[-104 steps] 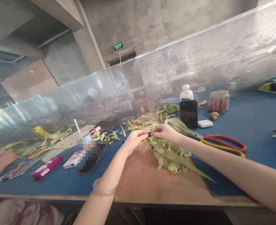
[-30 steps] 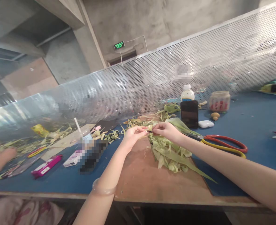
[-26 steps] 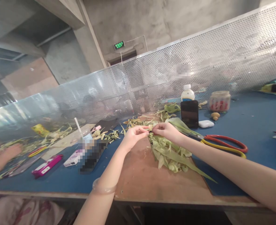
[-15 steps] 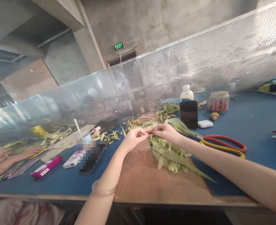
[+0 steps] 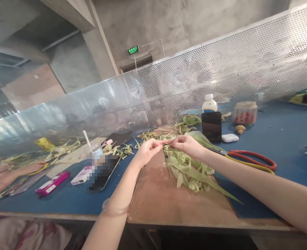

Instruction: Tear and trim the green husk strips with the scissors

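My left hand (image 5: 148, 151) and my right hand (image 5: 186, 145) meet above a brown board, fingertips pinched close together. Between them they grip a small knotted piece of green husk (image 5: 166, 151), whose lower end dangles with a dark thin tail. What exactly lies under the fingertips is hidden. Pale green corn husks (image 5: 188, 170) spread on the board just below my right hand. Beside my right forearm lie scissors with red and yellow handles (image 5: 252, 158), their blades partly covered by a long leaf.
On the blue table stand a propped black phone (image 5: 211, 126), a white bottle (image 5: 209, 103), a glass jar (image 5: 244, 113) and a white earbud case (image 5: 230, 138). To the left are a pink pouch (image 5: 52, 184), a cup with straw (image 5: 97, 151) and another person's hands (image 5: 25, 170). A perforated metal screen (image 5: 148, 93) runs behind.
My fingers have shifted slightly, and more of the knotted husk shows beneath them. The other person's hand by the yellow-handled tool has moved a little.
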`<state>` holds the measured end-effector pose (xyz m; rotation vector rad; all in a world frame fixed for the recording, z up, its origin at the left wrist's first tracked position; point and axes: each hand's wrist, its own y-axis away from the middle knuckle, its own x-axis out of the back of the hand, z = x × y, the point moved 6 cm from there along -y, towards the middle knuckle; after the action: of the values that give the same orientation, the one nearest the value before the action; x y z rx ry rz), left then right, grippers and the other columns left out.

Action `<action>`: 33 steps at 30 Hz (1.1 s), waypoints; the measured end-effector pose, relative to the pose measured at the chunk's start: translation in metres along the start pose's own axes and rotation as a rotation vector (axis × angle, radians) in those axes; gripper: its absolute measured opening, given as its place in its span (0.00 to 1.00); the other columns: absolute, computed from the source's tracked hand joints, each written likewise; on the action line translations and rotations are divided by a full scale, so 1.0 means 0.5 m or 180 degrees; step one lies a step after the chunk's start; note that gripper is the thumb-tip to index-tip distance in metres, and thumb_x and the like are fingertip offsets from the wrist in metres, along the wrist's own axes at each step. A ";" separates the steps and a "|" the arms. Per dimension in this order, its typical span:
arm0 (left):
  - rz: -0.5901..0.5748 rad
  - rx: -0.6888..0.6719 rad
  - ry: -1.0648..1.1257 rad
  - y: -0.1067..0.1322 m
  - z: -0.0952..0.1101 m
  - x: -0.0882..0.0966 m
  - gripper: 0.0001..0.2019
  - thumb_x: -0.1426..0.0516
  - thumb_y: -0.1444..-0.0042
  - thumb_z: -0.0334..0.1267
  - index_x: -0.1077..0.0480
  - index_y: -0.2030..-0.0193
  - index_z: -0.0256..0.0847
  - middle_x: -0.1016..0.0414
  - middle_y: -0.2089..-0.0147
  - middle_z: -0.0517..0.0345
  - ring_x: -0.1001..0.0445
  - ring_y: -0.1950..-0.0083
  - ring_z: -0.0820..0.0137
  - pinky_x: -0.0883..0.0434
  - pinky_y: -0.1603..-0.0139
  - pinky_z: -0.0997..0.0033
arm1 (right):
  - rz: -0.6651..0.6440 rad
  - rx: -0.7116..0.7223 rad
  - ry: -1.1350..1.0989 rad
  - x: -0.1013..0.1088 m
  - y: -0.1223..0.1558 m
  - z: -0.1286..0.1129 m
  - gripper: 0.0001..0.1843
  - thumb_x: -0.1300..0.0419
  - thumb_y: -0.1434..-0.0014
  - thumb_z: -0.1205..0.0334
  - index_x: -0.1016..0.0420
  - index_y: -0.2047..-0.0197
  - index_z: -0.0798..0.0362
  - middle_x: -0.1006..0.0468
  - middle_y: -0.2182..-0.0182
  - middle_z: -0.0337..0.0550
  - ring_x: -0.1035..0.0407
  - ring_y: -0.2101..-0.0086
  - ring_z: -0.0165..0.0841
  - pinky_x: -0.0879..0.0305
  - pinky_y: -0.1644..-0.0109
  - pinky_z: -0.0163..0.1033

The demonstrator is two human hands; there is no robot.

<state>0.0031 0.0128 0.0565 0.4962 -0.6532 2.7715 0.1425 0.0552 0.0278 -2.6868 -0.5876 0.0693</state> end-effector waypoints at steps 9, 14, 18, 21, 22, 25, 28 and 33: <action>0.0281 -0.0113 0.0551 -0.006 -0.009 0.009 0.07 0.45 0.51 0.37 0.39 0.73 0.37 0.29 0.52 0.47 0.32 0.50 0.66 0.41 0.47 0.62 | -0.0177 0.0006 -0.0756 -0.010 -0.004 -0.009 0.09 0.41 0.57 0.65 0.38 0.82 0.54 0.24 0.64 0.46 0.31 0.60 0.32 0.38 0.52 0.38; 0.0469 -0.0075 0.0214 -0.005 -0.013 0.020 0.07 0.45 0.51 0.39 0.37 0.70 0.38 0.29 0.52 0.50 0.33 0.49 0.66 0.39 0.49 0.64 | 0.0013 0.0141 -0.0290 -0.007 0.000 -0.016 0.06 0.42 0.56 0.66 0.36 0.80 0.54 0.25 0.61 0.46 0.30 0.62 0.32 0.35 0.56 0.37; 0.0543 -0.0049 -0.0273 -0.006 -0.015 0.027 0.08 0.47 0.50 0.41 0.35 0.66 0.39 0.29 0.55 0.53 0.33 0.51 0.67 0.39 0.51 0.68 | 0.0022 0.0242 0.0083 -0.009 0.000 -0.008 0.04 0.43 0.56 0.67 0.36 0.78 0.54 0.25 0.62 0.45 0.30 0.62 0.33 0.35 0.59 0.37; 0.0478 -0.0111 -0.0695 -0.005 -0.012 0.022 0.11 0.52 0.46 0.43 0.34 0.67 0.40 0.29 0.63 0.57 0.32 0.57 0.69 0.39 0.53 0.70 | 0.0042 0.0257 0.0235 -0.005 -0.003 0.004 0.03 0.44 0.56 0.67 0.36 0.78 0.54 0.25 0.62 0.44 0.30 0.63 0.33 0.35 0.60 0.37; 0.0478 -0.0127 -0.0852 -0.004 -0.011 0.020 0.12 0.53 0.46 0.44 0.34 0.69 0.40 0.30 0.66 0.58 0.33 0.60 0.69 0.39 0.55 0.71 | 0.0041 0.0239 0.0277 -0.003 -0.004 0.007 0.03 0.44 0.56 0.66 0.36 0.78 0.54 0.25 0.62 0.44 0.30 0.64 0.33 0.35 0.61 0.37; 0.0507 -0.0172 -0.1333 -0.001 -0.007 0.014 0.13 0.51 0.47 0.47 0.36 0.74 0.41 0.33 0.72 0.60 0.35 0.65 0.70 0.39 0.59 0.71 | 0.0046 0.0194 0.0424 0.001 -0.005 0.008 0.03 0.44 0.57 0.66 0.35 0.77 0.54 0.25 0.62 0.44 0.30 0.66 0.32 0.35 0.64 0.36; 0.0430 -0.0462 -0.1873 0.000 0.003 0.000 0.11 0.45 0.53 0.47 0.36 0.74 0.41 0.34 0.71 0.59 0.36 0.65 0.69 0.39 0.61 0.71 | 0.0067 0.0255 0.0600 0.000 -0.004 0.000 0.03 0.44 0.57 0.65 0.35 0.77 0.54 0.24 0.64 0.43 0.31 0.67 0.32 0.36 0.65 0.35; 0.0204 -0.0954 -0.2498 0.000 0.014 -0.026 0.08 0.47 0.49 0.43 0.33 0.71 0.42 0.31 0.67 0.54 0.36 0.60 0.65 0.40 0.56 0.67 | 0.0114 0.0338 0.0803 -0.002 -0.001 -0.007 0.03 0.45 0.57 0.64 0.36 0.77 0.53 0.24 0.68 0.41 0.32 0.70 0.31 0.36 0.66 0.35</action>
<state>0.0169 0.0075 0.0575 1.5240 -1.2255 2.3967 0.1416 0.0541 0.0314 -2.5496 -0.4441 -0.2196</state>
